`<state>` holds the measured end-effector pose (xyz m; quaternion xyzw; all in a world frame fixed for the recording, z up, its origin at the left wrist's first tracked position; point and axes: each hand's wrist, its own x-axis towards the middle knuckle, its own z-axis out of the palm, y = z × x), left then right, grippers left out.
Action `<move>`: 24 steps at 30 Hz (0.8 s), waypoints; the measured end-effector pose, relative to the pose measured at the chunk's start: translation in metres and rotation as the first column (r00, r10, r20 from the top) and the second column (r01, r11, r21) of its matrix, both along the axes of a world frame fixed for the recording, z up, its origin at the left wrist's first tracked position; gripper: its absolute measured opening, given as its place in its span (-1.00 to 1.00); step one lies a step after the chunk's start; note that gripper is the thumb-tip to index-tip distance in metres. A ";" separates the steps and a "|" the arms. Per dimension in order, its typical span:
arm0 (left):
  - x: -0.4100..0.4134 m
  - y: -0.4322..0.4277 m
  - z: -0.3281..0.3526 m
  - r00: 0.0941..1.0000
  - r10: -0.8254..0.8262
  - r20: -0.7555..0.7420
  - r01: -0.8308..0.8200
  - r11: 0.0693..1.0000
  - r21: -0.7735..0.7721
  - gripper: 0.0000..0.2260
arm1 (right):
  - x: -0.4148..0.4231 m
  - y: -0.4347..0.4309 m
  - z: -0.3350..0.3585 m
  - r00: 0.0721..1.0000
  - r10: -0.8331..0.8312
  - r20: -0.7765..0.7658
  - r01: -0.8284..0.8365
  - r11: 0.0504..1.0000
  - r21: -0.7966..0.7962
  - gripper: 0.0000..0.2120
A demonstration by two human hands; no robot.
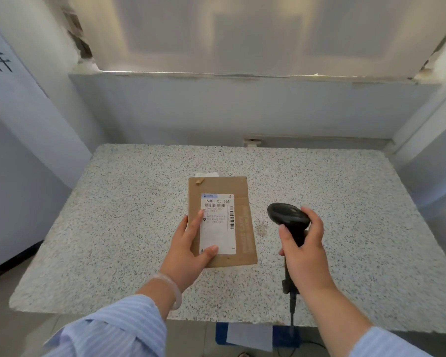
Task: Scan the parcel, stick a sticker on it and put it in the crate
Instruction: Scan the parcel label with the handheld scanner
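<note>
A flat brown cardboard parcel lies near the middle of the speckled stone table, its white shipping label with barcodes facing up. My left hand grips the parcel's near left corner, thumb on the label. My right hand holds a black handheld barcode scanner just right of the parcel, its head a little above the table and level with the label. The scanner's cable hangs down past the table's front edge.
A small white slip peeks out behind the parcel's far edge. Below the table's front edge sits something blue with a white sheet on it. Walls close in the table at the back and on both sides.
</note>
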<state>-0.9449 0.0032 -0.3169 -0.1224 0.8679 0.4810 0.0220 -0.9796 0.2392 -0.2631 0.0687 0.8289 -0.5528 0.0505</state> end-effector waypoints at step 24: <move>-0.011 0.027 0.029 0.997 -0.041 -0.066 0.040 0.999 -0.017 -0.28 | 0.038 -0.041 0.065 0.971 0.173 -0.167 -0.179 0.984 -0.020 -0.54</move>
